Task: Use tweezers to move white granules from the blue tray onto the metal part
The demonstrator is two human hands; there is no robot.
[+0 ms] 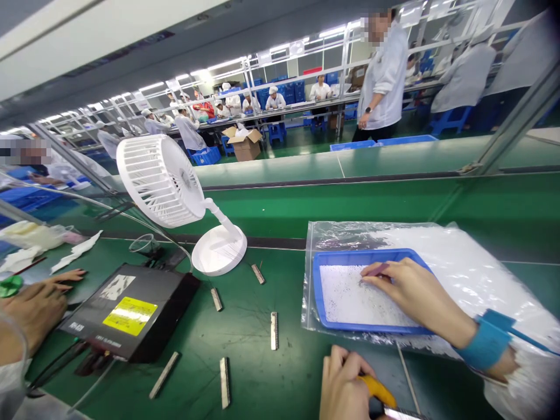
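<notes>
A: How are the hands placed?

B: The right hand point(415, 294) is extended over the blue tray point(321, 303), which is enclosed in a clear plastic bag point(459, 256) on the green bench point(262, 361); the fingers are pinched nearly closed on a thin dark tool point(378, 269), its tip resting on the white sheet of tiny parts point(350, 300). A blue wrist strap point(487, 344) is worn on that arm. The left hand point(343, 388) is curled shut around a yellow-handled tool point(378, 392) at the near edge.

A: How is picking from the sheet best done?

B: The tip should be kept low and nearly flat; light pressure is advised, so that neighbouring parts are not scattered; the tray should be left undisturbed.

A: What writing can be read?

B: A yellow label point(130, 315) is seen on the black unit point(131, 309) beside the white fan point(166, 184); its print is too small to be read. Metal strips point(274, 330) are laid about; another person's hand point(32, 306) is rested at far left.
</notes>
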